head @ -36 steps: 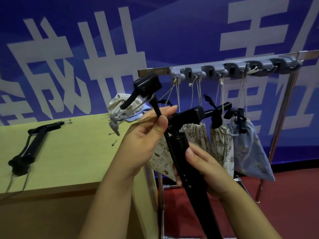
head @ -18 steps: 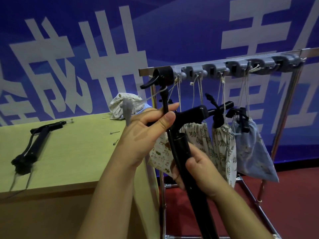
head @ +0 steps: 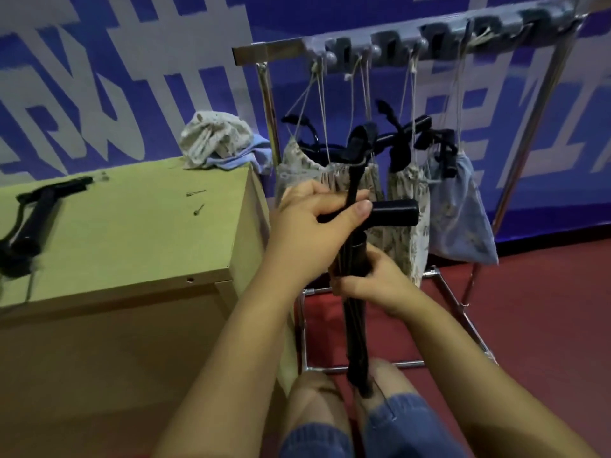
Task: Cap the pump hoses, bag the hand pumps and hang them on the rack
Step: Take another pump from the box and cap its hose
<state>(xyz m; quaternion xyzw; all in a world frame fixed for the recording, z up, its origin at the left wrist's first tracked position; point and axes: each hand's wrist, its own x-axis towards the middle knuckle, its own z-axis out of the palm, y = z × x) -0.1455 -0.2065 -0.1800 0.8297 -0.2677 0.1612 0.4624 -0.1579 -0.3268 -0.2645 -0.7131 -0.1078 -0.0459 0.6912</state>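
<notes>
Hands (head: pixel 317 223) gripping pump (head: pixel 357 292), wooden table (head: pixel 132 233), red floor (head: pixel 545 325)

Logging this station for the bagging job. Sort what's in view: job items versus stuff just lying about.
Job items:
- hand pump gripped by left hand and right hand
- second pump on the table
- spare bags
- hanging bags
- rack

Lying about:
- two small pins
- blue banner
</notes>
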